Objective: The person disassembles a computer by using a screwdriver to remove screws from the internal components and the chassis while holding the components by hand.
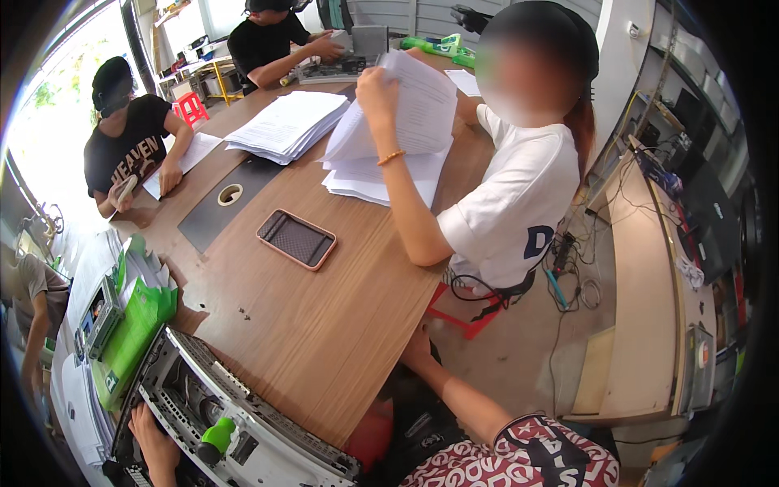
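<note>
A silver metal computer case (243,406) with its inside bared lies at the lower left, against the table's edge. My left hand (154,438) grips its near left side, fingers curled at the rim. A screwdriver with a bright green handle (216,439) rests at the case's opening, touched by neither hand. My right hand (418,346) is low by the table's right edge, away from the case. Its fingers are mostly hidden there, so what it touches cannot be made out.
A phone (297,239) lies mid-table behind a tape roll (230,195) and paper stacks (290,122). A person in white (519,178) lifts sheets at the right; two in black work opposite. Green packaging (146,312) and a metal drive (101,316) flank the case. Cables (572,268) trail on the floor.
</note>
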The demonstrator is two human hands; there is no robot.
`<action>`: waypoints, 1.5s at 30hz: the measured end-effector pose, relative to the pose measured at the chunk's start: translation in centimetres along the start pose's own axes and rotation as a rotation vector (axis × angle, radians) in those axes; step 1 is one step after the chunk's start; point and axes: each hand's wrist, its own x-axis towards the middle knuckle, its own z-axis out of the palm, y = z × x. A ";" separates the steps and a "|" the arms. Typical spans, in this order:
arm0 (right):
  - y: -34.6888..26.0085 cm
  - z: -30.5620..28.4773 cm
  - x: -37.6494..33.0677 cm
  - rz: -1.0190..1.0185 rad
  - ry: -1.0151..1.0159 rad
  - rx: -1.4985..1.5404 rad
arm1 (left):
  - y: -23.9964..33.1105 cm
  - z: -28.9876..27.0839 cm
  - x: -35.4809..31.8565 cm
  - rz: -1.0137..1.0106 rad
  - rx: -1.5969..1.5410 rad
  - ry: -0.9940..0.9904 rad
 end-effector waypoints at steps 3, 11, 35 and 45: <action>0.2 1.3 0.3 0.041 0.001 -0.111 | -0.8 0.6 -0.1 0.048 0.040 0.085; 1.4 3.8 0.3 -0.086 -0.044 0.186 | 2.8 -1.0 0.8 0.094 0.047 -0.030; 2.9 0.8 -1.1 -0.143 0.397 0.420 | 3.3 -2.0 0.2 0.043 0.120 0.039; 0.3 -23.7 -10.2 -0.251 0.563 1.101 | 2.7 -0.8 -0.4 0.047 0.162 0.054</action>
